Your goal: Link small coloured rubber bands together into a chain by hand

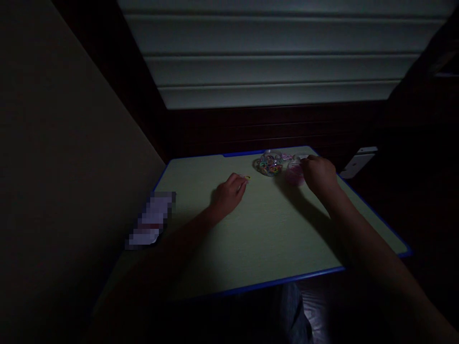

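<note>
My left hand [229, 193] is held over the middle of the table, its fingertips pinched on a small yellow elastic band [248, 177]. To the right of it stands a clear jar [270, 165] holding many small coloured loops that look like hair ties. My right hand [320, 174] is closed, with its fingertips at the upper edge of a clear container of pink contents [295, 174]. What those fingers grip, if anything, is hidden by the hand and the dim light.
The pale green table [261, 239] has a blue rim. A blurred-out flat object [152, 220] lies at its left edge. Small pink pieces [287, 156] lie behind the jars. A white device [358, 162] stands beyond the right edge. A wall rises close on the left.
</note>
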`<state>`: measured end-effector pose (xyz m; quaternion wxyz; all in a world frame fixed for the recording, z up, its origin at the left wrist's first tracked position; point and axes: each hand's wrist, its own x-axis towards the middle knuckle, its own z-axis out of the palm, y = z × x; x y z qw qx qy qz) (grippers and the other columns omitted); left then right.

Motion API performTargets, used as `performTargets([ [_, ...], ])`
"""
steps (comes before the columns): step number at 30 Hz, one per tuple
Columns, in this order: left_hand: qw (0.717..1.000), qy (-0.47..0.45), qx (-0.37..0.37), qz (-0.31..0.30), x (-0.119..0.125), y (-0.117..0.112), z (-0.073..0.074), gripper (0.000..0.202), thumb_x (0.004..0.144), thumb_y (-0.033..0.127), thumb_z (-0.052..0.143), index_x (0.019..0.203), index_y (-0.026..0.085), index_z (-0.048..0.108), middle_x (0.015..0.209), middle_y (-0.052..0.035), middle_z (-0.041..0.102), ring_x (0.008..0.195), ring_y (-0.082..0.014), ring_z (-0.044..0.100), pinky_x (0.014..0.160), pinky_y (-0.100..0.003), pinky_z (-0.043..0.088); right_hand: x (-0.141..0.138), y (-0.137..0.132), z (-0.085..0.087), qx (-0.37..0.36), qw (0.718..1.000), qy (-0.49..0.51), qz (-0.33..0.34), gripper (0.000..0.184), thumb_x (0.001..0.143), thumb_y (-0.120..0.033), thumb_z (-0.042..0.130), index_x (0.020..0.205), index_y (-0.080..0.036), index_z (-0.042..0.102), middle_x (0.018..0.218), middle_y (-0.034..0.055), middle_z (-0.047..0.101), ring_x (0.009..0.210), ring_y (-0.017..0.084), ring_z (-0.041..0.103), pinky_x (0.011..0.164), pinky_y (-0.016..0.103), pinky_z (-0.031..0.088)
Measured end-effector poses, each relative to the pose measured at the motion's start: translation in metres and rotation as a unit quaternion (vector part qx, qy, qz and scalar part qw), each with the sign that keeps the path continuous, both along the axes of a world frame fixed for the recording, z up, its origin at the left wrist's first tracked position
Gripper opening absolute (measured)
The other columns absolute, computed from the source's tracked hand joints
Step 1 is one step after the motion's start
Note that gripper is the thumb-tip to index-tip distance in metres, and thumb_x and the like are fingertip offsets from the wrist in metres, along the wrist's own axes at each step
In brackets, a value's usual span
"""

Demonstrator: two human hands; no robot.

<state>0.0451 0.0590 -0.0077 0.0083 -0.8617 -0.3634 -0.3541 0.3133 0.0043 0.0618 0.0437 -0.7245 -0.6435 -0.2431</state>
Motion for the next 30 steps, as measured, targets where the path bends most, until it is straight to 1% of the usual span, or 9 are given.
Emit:
performTargets([
  [3, 0.999, -0.036, -0.026, 0.006, -0.003, 0.003, 0.004, 0.021, 0.091, 0.029, 0.042, 0.096, 0.022, 0.062, 0.094, -0.0018, 0.059, 0.077, -0.0109, 0.059, 0.067, -0.023, 0.046, 0.000, 0.001, -0.001, 0.001, 1.000, -0.002, 0.005, 0.031, 0.088, -0.017, 0.037, 0.089, -0.012, 0.067, 0.087, 0.0130, 0.065, 0.077, 0.021, 0.060, 0.059, 0.029, 0.032],
  [6, 0.997, -0.062, -0.044, 0.016, -0.007, 0.009, 0.007, 0.020, 0.090, 0.029, 0.044, 0.092, 0.021, 0.062, 0.090, -0.0012, 0.058, 0.072, -0.0103, 0.056, 0.063, -0.022, 0.044, -0.002, 0.000, -0.001, 0.007, 1.000, 0.007, 0.001, 0.032, 0.089, -0.019, 0.035, 0.096, -0.013, 0.067, 0.090, 0.0127, 0.065, 0.077, 0.021, 0.059, 0.060, 0.028, 0.032],
  [10, 0.995, -0.076, -0.062, 0.030, -0.016, 0.021, 0.008, 0.020, 0.089, 0.029, 0.045, 0.088, 0.019, 0.063, 0.086, -0.0008, 0.057, 0.069, -0.0101, 0.055, 0.063, -0.022, 0.043, -0.004, -0.001, 0.001, 0.016, 1.000, 0.010, -0.003, 0.034, 0.090, -0.019, 0.034, 0.101, -0.014, 0.066, 0.092, 0.0124, 0.065, 0.077, 0.020, 0.059, 0.060, 0.029, 0.031],
  [13, 0.996, -0.036, -0.073, 0.031, -0.023, 0.027, 0.006, 0.022, 0.088, 0.031, 0.046, 0.086, 0.020, 0.064, 0.084, -0.0005, 0.058, 0.069, -0.0108, 0.055, 0.064, -0.023, 0.043, -0.005, -0.003, 0.001, 0.028, 1.000, 0.012, 0.008, 0.034, 0.090, -0.020, 0.034, 0.103, -0.015, 0.065, 0.091, 0.0122, 0.065, 0.076, 0.020, 0.059, 0.060, 0.029, 0.030],
  [16, 0.997, 0.010, -0.071, 0.018, -0.030, 0.032, 0.002, 0.021, 0.087, 0.029, 0.047, 0.086, 0.022, 0.066, 0.087, -0.0003, 0.059, 0.075, -0.0116, 0.058, 0.068, -0.023, 0.045, -0.009, -0.004, 0.002, 0.037, 0.998, 0.022, 0.035, 0.035, 0.090, -0.021, 0.035, 0.106, -0.014, 0.064, 0.091, 0.0129, 0.064, 0.076, 0.021, 0.059, 0.060, 0.029, 0.030],
  [21, 0.996, 0.074, -0.052, -0.008, -0.034, 0.034, -0.004, 0.024, 0.088, 0.033, 0.047, 0.098, 0.023, 0.066, 0.092, -0.0012, 0.059, 0.078, -0.0115, 0.060, 0.068, -0.023, 0.046, -0.018, -0.003, -0.001, 0.032, 0.996, 0.044, 0.068, 0.036, 0.089, -0.022, 0.036, 0.114, -0.015, 0.061, 0.096, 0.0128, 0.065, 0.077, 0.020, 0.059, 0.059, 0.029, 0.032],
  [23, 0.994, 0.104, -0.039, -0.007, -0.033, 0.033, -0.004, 0.026, 0.089, 0.034, 0.045, 0.101, 0.022, 0.065, 0.093, -0.0019, 0.059, 0.077, -0.0112, 0.060, 0.067, -0.022, 0.046, -0.022, -0.003, -0.002, 0.033, 0.996, 0.048, 0.072, 0.036, 0.090, -0.024, 0.036, 0.115, -0.016, 0.060, 0.097, 0.0123, 0.065, 0.076, 0.019, 0.059, 0.059, 0.029, 0.032],
  [27, 0.989, 0.147, -0.028, -0.002, -0.031, 0.029, -0.003, 0.026, 0.092, 0.032, 0.040, 0.100, 0.021, 0.063, 0.095, -0.0026, 0.058, 0.078, -0.0123, 0.061, 0.066, -0.023, 0.046, -0.026, -0.004, -0.003, 0.031, 0.994, 0.050, 0.089, 0.037, 0.091, -0.028, 0.036, 0.113, -0.016, 0.062, 0.096, 0.0116, 0.065, 0.074, 0.020, 0.059, 0.059, 0.028, 0.032],
  [30, 0.985, 0.172, -0.007, 0.021, -0.028, 0.025, -0.003, 0.026, 0.093, 0.029, 0.036, 0.102, 0.020, 0.059, 0.100, -0.0045, 0.057, 0.074, -0.0130, 0.061, 0.062, -0.024, 0.046, -0.030, -0.005, -0.004, 0.023, 0.992, 0.061, 0.110, 0.036, 0.091, -0.029, 0.036, 0.111, -0.015, 0.063, 0.096, 0.0119, 0.066, 0.074, 0.019, 0.059, 0.060, 0.028, 0.033],
])
